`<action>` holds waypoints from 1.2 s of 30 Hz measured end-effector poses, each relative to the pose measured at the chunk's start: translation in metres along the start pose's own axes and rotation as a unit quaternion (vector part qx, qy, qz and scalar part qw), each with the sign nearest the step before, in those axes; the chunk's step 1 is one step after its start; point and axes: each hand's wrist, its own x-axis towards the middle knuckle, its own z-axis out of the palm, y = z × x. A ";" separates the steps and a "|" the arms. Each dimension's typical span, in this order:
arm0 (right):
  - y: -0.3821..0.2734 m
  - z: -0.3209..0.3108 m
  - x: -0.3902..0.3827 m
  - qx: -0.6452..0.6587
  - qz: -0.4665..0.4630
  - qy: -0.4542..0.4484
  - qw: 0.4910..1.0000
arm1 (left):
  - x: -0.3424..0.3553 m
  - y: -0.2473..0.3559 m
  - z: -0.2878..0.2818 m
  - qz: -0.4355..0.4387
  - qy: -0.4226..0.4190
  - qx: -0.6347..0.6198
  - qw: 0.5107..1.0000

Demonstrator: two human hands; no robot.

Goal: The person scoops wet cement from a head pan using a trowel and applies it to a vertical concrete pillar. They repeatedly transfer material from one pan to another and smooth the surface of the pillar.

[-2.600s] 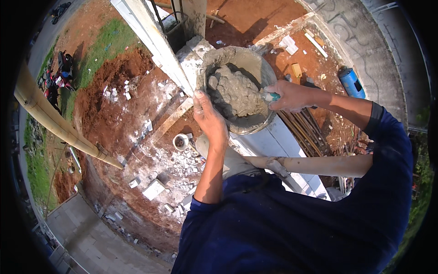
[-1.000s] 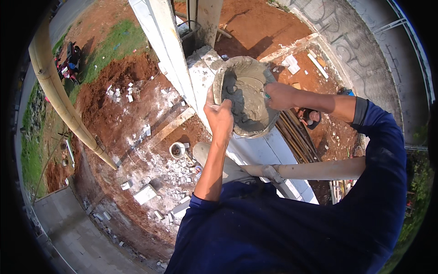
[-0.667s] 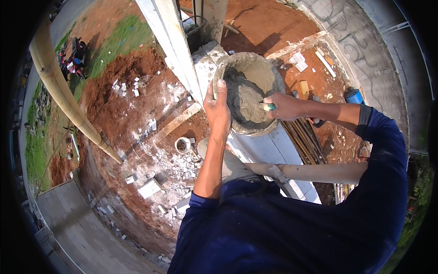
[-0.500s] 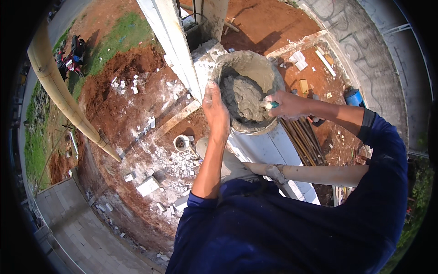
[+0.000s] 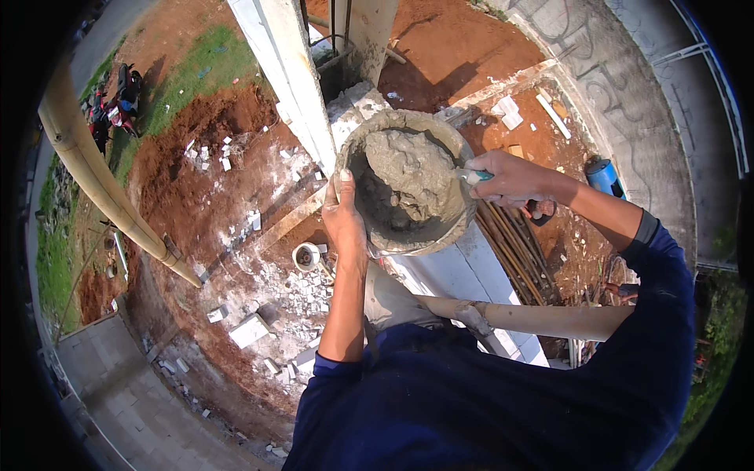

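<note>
A round bucket (image 5: 444, 238) coated in grey cement stands atop the white block wall in front of me. My left hand (image 5: 345, 224) grips its left side, thumb over the rim. Wrapped round the green handle of a trowel (image 5: 474, 176) is my right hand (image 5: 509, 180), at the bucket's right rim. A thick heap of wet mortar (image 5: 412, 166) lies at the trowel's end and hides its blade. Below the heap, the bucket's darker inside shows with more mortar at the bottom.
The white block wall (image 5: 463, 263) runs under the bucket toward me. A bamboo pole (image 5: 558, 318) crosses at my waist; another pole (image 5: 118, 184) rises at left. Far below lie red soil, broken white blocks (image 5: 250, 330), a small pail (image 5: 306, 256), stacked bamboo (image 5: 514, 251) and a blue drum (image 5: 603, 177).
The mortar at the trowel has been turned up into a bigger heap toward the far side, baring the near inside of the bucket. Bucket and both hands appear slightly further left in view.
</note>
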 end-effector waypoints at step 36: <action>-0.158 0.071 -0.084 -0.467 -0.035 0.285 0.836 | -0.022 -0.007 -0.030 -0.068 -0.238 -0.312 0.917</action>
